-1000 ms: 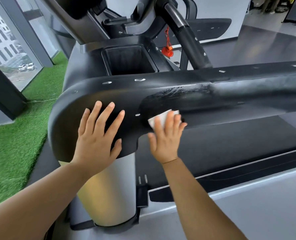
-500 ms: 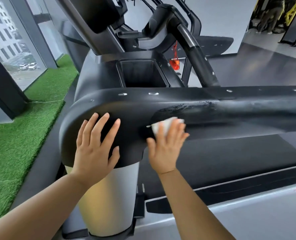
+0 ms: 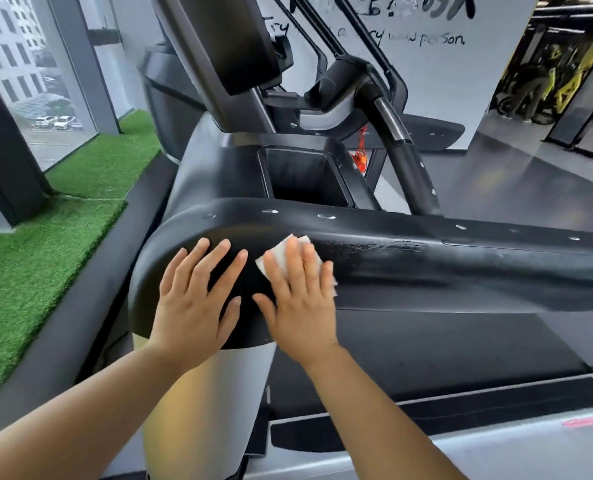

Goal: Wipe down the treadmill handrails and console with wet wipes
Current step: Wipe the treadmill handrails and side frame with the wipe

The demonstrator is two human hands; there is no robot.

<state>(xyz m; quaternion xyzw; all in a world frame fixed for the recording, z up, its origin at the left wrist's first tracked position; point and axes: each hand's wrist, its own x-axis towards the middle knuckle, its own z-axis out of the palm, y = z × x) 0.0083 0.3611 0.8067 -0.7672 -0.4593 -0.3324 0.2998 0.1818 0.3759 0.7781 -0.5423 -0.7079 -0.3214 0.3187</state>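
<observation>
Handrail (image 3: 426, 265) lay straight ahead of the person, a broad black rail whose long axis ran from a rounded end at the left off to the right edge of the view. Both hands rested on that rounded end. The right hand (image 3: 302, 299) lay flat with straight fingers, pressing a white wet wipe (image 3: 281, 252) against the rail's upper face; only the wipe's edges showed past the fingertips. The left hand (image 3: 194, 299) was spread flat on the bare curve just beside it, holding nothing, and the two thumbs were nearly touching. A wet streak (image 3: 374, 247) trailed rightward along the rail from the wipe.

The right hand was the working one, and the dry-looking curve lay to its left, under the left hand, which would probably have to lift clear. The console (image 3: 232, 39) stood farther up and ahead, beyond a square pocket (image 3: 305, 178), well apart from both hands.

Against the earlier frame, the wipe had slid left and up from the rail's inner side onto its top, closing on the left hand, which had kept its place. The view had also tilted up, so more of the console showed.
</observation>
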